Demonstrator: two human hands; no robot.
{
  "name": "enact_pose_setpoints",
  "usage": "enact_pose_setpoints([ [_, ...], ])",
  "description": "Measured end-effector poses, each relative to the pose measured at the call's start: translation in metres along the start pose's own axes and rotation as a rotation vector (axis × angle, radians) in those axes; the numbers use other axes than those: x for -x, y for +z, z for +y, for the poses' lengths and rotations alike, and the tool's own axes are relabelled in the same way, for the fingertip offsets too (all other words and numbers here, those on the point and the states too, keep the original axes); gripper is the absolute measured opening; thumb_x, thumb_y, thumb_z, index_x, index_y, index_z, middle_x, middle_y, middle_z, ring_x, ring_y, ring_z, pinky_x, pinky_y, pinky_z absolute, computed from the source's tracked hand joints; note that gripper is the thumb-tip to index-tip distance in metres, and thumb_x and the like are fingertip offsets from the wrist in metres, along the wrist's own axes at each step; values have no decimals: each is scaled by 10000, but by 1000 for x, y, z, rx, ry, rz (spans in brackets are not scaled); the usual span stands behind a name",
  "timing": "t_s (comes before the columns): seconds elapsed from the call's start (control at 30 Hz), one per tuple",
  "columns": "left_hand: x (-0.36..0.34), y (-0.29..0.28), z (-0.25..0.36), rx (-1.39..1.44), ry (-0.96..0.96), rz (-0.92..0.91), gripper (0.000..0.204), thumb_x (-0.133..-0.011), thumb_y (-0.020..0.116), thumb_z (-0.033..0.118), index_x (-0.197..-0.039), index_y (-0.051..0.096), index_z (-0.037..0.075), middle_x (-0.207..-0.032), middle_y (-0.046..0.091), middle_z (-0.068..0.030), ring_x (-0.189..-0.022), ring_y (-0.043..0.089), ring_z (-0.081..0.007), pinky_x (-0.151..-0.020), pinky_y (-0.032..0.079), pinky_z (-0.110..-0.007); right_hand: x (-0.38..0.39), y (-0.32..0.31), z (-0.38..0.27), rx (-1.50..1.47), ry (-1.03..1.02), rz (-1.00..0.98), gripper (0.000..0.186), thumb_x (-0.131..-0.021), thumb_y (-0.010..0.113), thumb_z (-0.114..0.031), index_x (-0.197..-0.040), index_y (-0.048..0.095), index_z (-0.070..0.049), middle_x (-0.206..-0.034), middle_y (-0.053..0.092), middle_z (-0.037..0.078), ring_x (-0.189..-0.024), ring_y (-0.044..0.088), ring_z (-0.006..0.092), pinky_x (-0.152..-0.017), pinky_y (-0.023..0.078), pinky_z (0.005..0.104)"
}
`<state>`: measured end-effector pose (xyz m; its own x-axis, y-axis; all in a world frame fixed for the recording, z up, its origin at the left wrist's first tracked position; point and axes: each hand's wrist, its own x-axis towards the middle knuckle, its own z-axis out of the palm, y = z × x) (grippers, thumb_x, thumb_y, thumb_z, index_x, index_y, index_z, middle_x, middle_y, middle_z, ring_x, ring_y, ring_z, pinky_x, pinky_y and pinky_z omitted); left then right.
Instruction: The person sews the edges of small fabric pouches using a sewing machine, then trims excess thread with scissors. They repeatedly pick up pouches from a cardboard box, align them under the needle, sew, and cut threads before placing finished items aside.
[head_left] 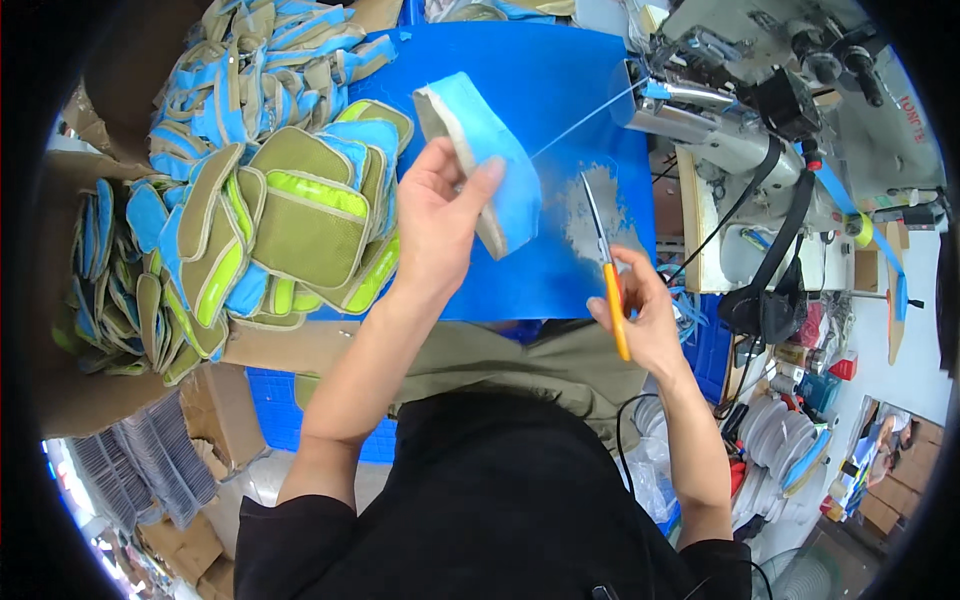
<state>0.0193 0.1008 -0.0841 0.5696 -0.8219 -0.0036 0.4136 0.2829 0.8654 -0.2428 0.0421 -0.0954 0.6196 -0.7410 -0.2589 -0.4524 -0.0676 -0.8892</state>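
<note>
My left hand point(440, 215) pinches a curved light-blue fabric piece point(505, 190) with a pale edge, raised over the blue tabletop point(540, 70). A thin light-blue strand point(585, 118) stretches from that piece up to the sewing machine point(700, 120) at the upper right. My right hand point(645, 315) holds orange-handled scissors point(615, 310), blades pointing up below the strand, over a worn grey patch on the table.
Piled olive, lime and blue fabric pieces point(305, 215) and looped blue-grey strips point(250, 80) cover the table's left. A cardboard box point(100, 400) stands left. Olive cloth point(530, 360) hangs at the front edge. Spools and supplies point(775, 430) crowd the right; a person point(885, 440) appears far right.
</note>
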Motion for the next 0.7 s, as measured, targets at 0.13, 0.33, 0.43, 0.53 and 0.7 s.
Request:
enact_pose_setpoints([
  [0.13, -1, 3, -1, -41, -20, -9, 259, -944, 727, 47, -1174, 619, -4, -1086, 728, -88, -971, 679, -125, -874, 543, -284, -7, 7, -44, 107, -222, 97, 698, -767, 902, -222, -1357, 565, -62, -790, 537, 2, -691, 460, 90, -661, 421, 264],
  [0.33, 9, -1, -5, 31, -5, -70, 251, -942, 725, 42, -1169, 624, 1, -1077, 728, -85, -957, 683, -122, -854, 548, -284, -12, 19, -42, -166, -49, 105, 532, -847, 859, -126, -1295, 584, -43, -634, 477, -73, -586, 446, 47, -571, 389, 227],
  [0.43, 25, -13, 4, -81, -20, -139, 174, -950, 708, 30, -1113, 652, 7, -1090, 729, -79, -942, 686, -116, -815, 557, -288, -2, 21, 0, 186, 2, 247, 544, -839, 871, -182, -1274, 584, -24, -634, 518, -36, -590, 465, 49, -553, 392, 247],
  [0.53, 48, -30, 3, -523, 13, -292, 143, -911, 699, -8, -1049, 685, 25, -999, 731, -67, -831, 704, -164, -743, 560, -306, 0, 13, 62, 449, 15, 315, 643, -835, 835, -245, -1330, 486, -29, -811, 681, 179, -698, 676, 364, -663, 537, 445],
  [0.7, 66, -51, -29, -1257, 152, -825, 210, -832, 735, 67, -1040, 726, 42, -871, 631, -109, -783, 652, -309, -688, 527, -389, -12, 8, 87, 580, -195, 330, 561, -843, 780, -123, -1339, 528, -53, -1089, 674, 208, -896, 682, 407, -768, 558, 448],
])
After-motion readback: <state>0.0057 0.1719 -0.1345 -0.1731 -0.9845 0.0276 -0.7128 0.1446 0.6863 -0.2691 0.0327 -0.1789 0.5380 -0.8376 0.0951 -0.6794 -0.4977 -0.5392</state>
